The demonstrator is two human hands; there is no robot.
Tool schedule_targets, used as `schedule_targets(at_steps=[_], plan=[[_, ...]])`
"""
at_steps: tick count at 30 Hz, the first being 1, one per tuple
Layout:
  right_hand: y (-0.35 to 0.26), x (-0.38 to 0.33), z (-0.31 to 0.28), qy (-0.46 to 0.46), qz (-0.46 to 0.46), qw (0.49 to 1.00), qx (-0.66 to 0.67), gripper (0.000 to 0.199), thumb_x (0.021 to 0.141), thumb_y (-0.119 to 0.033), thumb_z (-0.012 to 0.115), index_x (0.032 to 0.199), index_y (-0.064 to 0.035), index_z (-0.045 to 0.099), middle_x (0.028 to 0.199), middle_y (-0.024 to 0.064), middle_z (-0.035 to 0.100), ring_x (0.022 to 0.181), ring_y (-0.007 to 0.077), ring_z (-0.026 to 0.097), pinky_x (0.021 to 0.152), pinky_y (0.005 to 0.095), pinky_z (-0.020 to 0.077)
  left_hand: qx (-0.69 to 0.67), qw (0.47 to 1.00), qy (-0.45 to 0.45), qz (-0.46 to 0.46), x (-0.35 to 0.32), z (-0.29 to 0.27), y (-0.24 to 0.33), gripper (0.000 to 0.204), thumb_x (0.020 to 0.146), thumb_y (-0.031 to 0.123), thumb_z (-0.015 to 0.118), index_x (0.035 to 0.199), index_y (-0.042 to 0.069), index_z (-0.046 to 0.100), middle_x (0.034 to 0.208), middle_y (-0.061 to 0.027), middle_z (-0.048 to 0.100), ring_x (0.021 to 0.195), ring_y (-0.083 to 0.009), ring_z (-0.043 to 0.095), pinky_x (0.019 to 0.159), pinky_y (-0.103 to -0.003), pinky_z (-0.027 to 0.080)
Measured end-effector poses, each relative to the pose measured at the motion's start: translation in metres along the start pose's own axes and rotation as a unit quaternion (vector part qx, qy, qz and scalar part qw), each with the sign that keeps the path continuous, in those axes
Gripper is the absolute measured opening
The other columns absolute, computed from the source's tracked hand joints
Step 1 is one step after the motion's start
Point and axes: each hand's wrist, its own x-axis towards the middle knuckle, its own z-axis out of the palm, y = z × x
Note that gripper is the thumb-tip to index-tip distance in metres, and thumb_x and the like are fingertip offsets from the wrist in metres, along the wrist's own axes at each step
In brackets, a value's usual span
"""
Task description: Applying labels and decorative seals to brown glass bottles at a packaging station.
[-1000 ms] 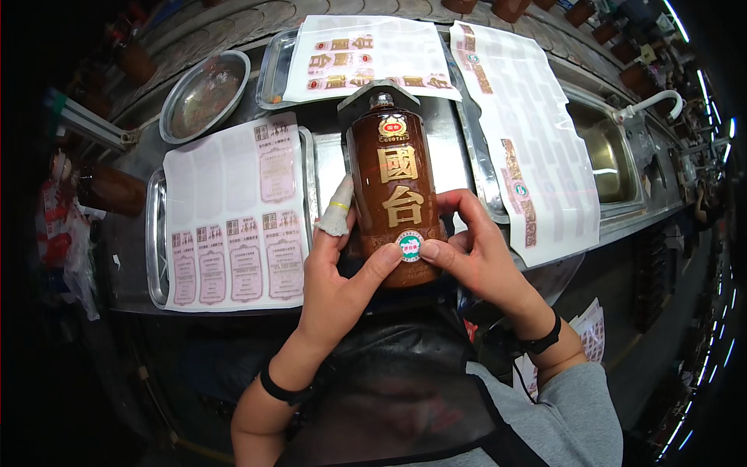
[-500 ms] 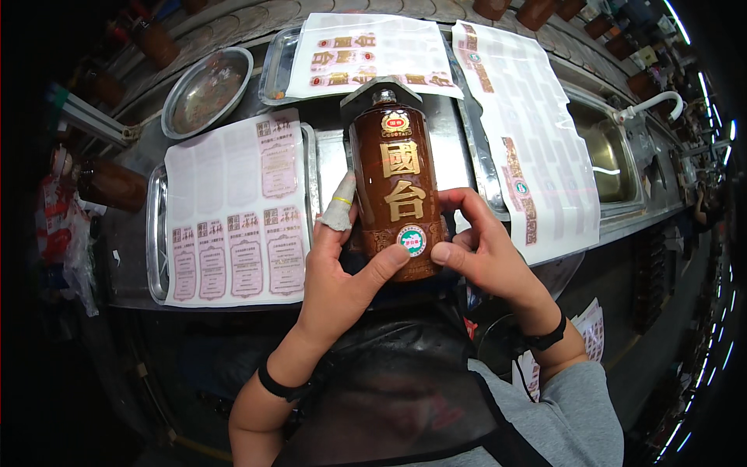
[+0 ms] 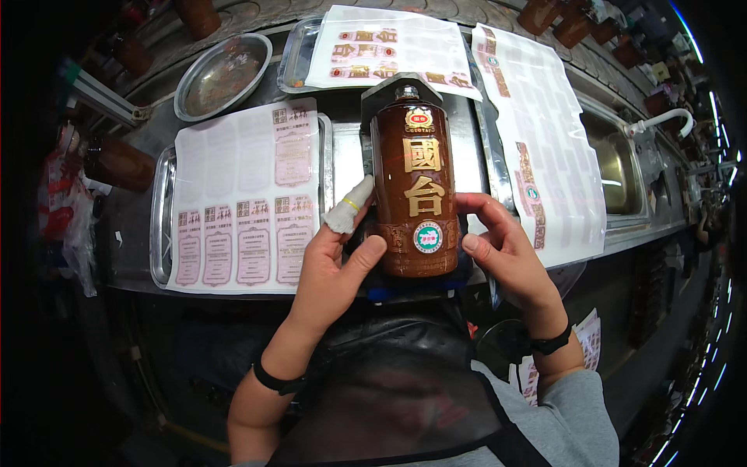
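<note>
A glossy brown bottle (image 3: 416, 179) with gold characters lies face up, its neck at a dark grey angular holder (image 3: 373, 97). A round green-and-white sticker (image 3: 428, 237) sits low on its front, over a patterned band. My left hand (image 3: 331, 261) is at the bottle's left side, thumb extended beside the lower edge. A whitish cover with a yellow band (image 3: 350, 207) wraps one of its fingers. At the lower right side is my right hand (image 3: 506, 249), thumb and forefinger apart beside the glass. Its other fingers are partly hidden. Both hands look open around the bottle.
Label sheets lie left (image 3: 241, 194), at the back (image 3: 389, 50) and right (image 3: 548, 156), the first two over metal trays. A metal bowl (image 3: 226, 78) stands back left. A sink (image 3: 615, 167) with a white tap (image 3: 661, 121) is at right. Another brown bottle (image 3: 117, 163) lies far left.
Both thumbs have come off the front of the bottle, around the round sticker, and moved out to its sides. The whole view has shifted slightly.
</note>
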Motion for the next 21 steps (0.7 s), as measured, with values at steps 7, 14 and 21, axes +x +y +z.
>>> schedule_targets(at_steps=[7, 14, 21], plan=[[0.004, -0.006, -0.002, 0.024, 0.018, 0.999, -0.038, 0.055, 0.092, -0.014, 0.067, 0.141, -0.0033, 0.045, 0.131, 0.0046, 0.053, 0.065, -0.0024, 0.042, 0.060, 0.0151, 0.0395, 0.013, 0.999, -0.028, 0.013, -0.002, -0.001, -0.006, 0.078, 0.088, 0.012, 0.074, 0.151, -0.003, 0.031, 0.154, -0.0159, 0.038, 0.143, -0.0243, 0.035, 0.119, -0.037, 0.024], [-0.006, -0.006, 0.000, 0.021, 0.059, 0.997, -0.035, 0.067, 0.084, -0.018, 0.077, 0.140, -0.0015, 0.044, 0.130, 0.0036, 0.050, 0.063, -0.0021, 0.044, 0.059, 0.0151, 0.0395, 0.023, 0.999, -0.026, 0.020, 0.000, 0.003, -0.005, 0.081, 0.086, 0.013, 0.076, 0.151, -0.003, 0.030, 0.153, -0.0168, 0.039, 0.143, -0.0260, 0.036, 0.119, -0.038, 0.025], [-0.006, -0.004, -0.004, 0.010, 0.056, 0.998, -0.034, 0.066, 0.085, -0.017, 0.077, 0.140, -0.0015, 0.044, 0.129, 0.0030, 0.051, 0.062, -0.0024, 0.044, 0.059, 0.0153, 0.0393, 0.017, 1.000, -0.023, 0.008, -0.001, 0.003, -0.004, 0.083, 0.086, 0.014, 0.076, 0.152, -0.003, 0.029, 0.155, -0.0167, 0.037, 0.144, -0.0263, 0.034, 0.119, -0.039, 0.023]])
